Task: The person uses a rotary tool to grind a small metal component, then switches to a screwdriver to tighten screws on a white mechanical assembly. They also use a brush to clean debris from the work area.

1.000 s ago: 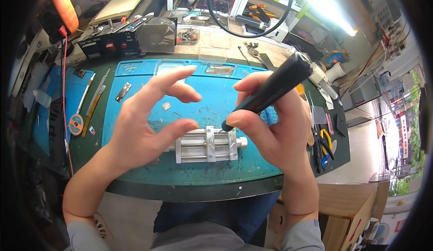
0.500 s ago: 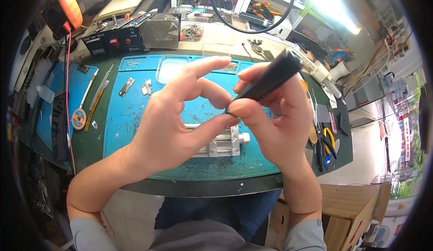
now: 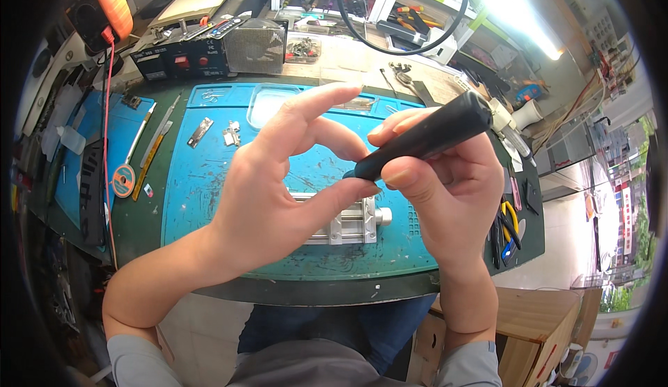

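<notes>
A black cylindrical tool (image 3: 431, 135) is held slanting above the mat, its thick end up to the right. I cannot tell its exact kind. My right hand (image 3: 463, 178) is closed round its middle, thumb along the near side. At its lower left end, the thumb and forefinger of my left hand (image 3: 257, 185) close in a pinch around the narrow tip; the other fingers stay raised and curved. Beneath both hands lies a silver metal clamping fixture (image 3: 351, 225) with a round knob, partly hidden by my left hand.
On the blue work mat (image 3: 209, 213) are small metal parts (image 3: 200, 131) and a clear plastic tray (image 3: 268, 105). Pliers with yellow handles (image 3: 511, 221) lie at the right. A solder spool (image 3: 124, 180) sits left, a dark boxed device (image 3: 184, 60) at the back.
My right hand has moved slightly right. The black tool has swung lower and flatter, its thick end moving right and down, while my left hand keeps its pinch at the tip.
</notes>
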`<state>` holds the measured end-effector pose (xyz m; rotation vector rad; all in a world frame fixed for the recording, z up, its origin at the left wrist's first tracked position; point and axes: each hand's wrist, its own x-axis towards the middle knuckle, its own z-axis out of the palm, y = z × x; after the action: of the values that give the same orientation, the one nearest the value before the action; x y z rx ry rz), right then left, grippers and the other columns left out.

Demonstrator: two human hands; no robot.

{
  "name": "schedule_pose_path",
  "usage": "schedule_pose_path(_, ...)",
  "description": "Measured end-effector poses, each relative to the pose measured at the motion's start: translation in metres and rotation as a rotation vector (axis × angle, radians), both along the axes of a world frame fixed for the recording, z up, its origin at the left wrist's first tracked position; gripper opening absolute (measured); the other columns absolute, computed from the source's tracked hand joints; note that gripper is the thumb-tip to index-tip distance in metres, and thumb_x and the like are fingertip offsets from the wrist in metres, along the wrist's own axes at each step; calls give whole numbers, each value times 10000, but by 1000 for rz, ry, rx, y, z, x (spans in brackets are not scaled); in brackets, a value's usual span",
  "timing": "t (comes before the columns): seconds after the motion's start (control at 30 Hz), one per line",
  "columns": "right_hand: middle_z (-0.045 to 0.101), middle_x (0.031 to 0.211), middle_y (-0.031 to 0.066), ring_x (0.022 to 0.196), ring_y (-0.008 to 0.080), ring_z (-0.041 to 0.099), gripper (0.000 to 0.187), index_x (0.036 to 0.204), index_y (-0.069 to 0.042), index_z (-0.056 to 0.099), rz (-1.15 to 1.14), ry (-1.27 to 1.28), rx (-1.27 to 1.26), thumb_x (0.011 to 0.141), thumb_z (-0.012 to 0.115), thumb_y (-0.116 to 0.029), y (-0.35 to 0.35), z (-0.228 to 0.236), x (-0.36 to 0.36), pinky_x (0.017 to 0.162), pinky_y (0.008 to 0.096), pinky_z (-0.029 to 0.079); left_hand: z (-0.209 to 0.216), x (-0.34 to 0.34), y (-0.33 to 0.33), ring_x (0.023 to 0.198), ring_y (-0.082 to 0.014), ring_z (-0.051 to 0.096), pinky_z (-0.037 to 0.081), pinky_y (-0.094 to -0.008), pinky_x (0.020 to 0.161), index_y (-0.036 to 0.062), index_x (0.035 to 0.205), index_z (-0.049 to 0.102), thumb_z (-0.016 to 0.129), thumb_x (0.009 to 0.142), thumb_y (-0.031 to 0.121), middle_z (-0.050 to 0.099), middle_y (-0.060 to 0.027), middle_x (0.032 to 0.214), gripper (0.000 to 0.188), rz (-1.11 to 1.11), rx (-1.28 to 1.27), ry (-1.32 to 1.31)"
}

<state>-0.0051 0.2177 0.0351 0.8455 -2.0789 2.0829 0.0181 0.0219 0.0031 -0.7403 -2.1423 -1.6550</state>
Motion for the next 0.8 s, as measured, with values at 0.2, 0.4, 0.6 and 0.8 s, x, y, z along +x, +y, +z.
schedule_pose_path(0.2, 688, 1022, 60, 807, 82, 621, 389, 1082, -7, 691, -66, 295, 425, 837, 872, -248, -1, 2, -1, 597, 201, 465, -1, 2, 1, 1058, -151, 669, 458, -328, 1021, -11, 1516, 382, 797, 847, 41, 723, -83, 1050, 789, -29, 53, -32)
schedule_pose_path(0.4, 648, 738, 9, 606, 77, 533, 264, 933, -21, 709, -124, 589, 397, 829, 871, -202, -6, -11, -8, 524, 227, 381, -3, 4, -3, 1097, -170, 669, 460, -341, 1043, -29, 1519, 367, 796, 844, 45, 727, -90, 1068, 804, -88, 72, -79)
schedule_pose_path(0.6, 634, 737, 15, 615, 89, 547, 282, 869, -22, 668, -103, 472, 368, 816, 886, -193, -7, -16, -4, 545, 246, 413, -14, 0, -12, 1077, -172, 661, 444, -410, 1069, -59, 1505, 373, 810, 838, 80, 735, -82, 1062, 809, -104, -65, 83)
schedule_pose_path(0.8, 622, 712, 31, 614, 136, 554, 286, 846, -41, 656, -39, 544, 342, 809, 889, -202, -14, -26, -8, 542, 263, 409, -21, -1, -18, 1068, -175, 660, 439, -422, 1076, -63, 1495, 380, 807, 824, 62, 731, -98, 1138, 806, -124, -16, 30)
